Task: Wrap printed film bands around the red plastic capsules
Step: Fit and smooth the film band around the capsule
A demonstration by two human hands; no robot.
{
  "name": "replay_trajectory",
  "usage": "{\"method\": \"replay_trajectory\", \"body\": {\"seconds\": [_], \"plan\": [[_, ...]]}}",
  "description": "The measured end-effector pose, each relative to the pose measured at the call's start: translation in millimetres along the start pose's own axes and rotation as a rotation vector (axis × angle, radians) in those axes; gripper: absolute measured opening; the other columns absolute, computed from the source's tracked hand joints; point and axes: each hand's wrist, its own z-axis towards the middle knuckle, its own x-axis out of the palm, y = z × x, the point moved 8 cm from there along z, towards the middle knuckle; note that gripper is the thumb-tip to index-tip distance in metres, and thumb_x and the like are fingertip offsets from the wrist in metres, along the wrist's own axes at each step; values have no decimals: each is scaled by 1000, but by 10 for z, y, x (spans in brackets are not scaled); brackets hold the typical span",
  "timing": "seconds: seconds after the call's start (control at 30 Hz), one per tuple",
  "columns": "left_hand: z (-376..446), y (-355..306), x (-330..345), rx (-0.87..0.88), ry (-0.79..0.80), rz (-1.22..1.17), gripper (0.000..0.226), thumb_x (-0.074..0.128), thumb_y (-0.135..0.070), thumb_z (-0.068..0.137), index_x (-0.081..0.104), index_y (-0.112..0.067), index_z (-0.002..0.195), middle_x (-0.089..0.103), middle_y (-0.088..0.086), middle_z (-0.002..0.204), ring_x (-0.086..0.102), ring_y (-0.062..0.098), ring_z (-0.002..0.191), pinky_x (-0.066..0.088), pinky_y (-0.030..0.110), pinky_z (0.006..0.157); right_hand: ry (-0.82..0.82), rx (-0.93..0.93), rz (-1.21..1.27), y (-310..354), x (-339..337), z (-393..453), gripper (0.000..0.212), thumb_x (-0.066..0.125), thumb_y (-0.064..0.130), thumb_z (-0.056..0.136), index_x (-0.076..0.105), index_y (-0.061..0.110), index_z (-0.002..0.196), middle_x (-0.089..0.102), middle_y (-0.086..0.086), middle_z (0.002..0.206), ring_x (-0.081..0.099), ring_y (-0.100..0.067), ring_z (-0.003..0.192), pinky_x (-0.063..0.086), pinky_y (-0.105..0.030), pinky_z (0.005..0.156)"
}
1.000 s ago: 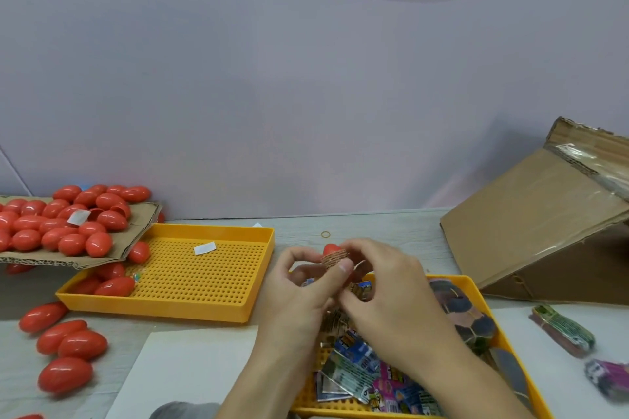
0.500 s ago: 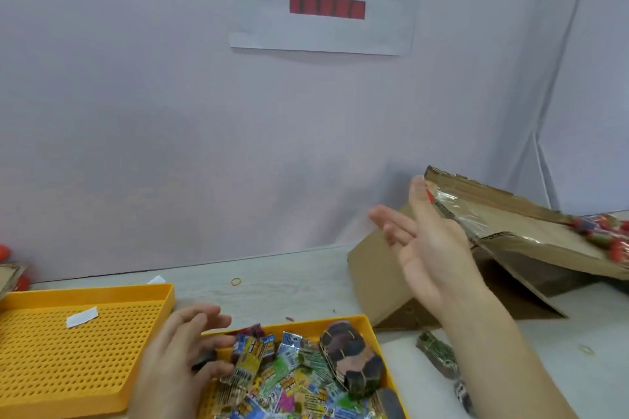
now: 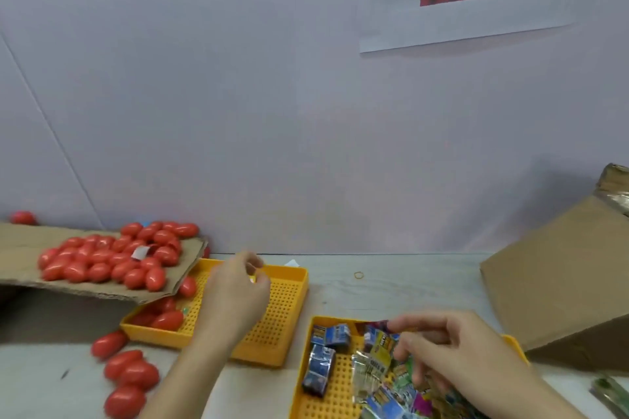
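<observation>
**Hands over two yellow trays, capsules to the left**

Red capsules (image 3: 102, 260) lie heaped on a cardboard flap (image 3: 20, 269) at the tabletop's left edge, with a few loose ones on the tabletop (image 3: 391, 296) below it. The left hand (image 3: 235, 296) hovers over the left yellow tray (image 3: 289, 316), just right of the heap, fingers loosely curled; whether it holds anything I cannot tell. The right hand (image 3: 442, 347) hangs over the right yellow tray (image 3: 326, 398), fingers bent down among the printed film bands (image 3: 330, 337).
</observation>
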Motion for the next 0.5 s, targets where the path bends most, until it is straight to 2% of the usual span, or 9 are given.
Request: {"method": "replay_trajectory", "body": {"seconds": [0.07,0.13,0.23,0.3,0.4,0.5], "plan": [[359,222,-93,41,-12,256,16,57,-13,90,63,-14,105,62,4,104,58,24,99,45,34,76,-16,3,-6,-32,4,36,14,63,8,92,74,17,95,76,-8,77,66,-17,55,41,-22,45],[670,404,-178,87,-13,462,18,52,-13,91,59,-9,108,58,11,111,53,31,110,46,41,84,-35,-8,19,-51,4,57,16,63,4,91,75,14,89,74,-12,74,62,-18,48,38,-22,40],[1090,556,-310,184,10,834,27,49,-23,95,50,-8,117,51,16,120,49,35,115,46,43,88,-39,-32,85,-48,24,71,18,62,-1,90,76,8,83,72,-19,70,59,-26,46,36,-19,35],[1344,598,-444,157,-8,872,31,50,-25,94,48,-6,119,49,18,121,51,37,113,47,45,86,-42,-36,101,-59,15,98,18,62,-2,89,76,8,83,71,-20,70,58,-26,46,36,-19,34],[1572,700,-485,-43,60,740,36,57,-31,94,58,-1,114,59,21,119,58,38,108,50,45,86,-36,-37,84,-92,0,138,16,62,0,90,75,8,86,71,-18,69,56,-19,40,34,-19,33],[1577,705,-327,-61,92,803,27,61,-24,93,62,-3,109,63,19,118,59,36,110,52,43,84,-37,-38,83,-101,-14,141,17,62,0,90,76,9,85,72,-17,69,56,-18,41,35,-19,34]]}}
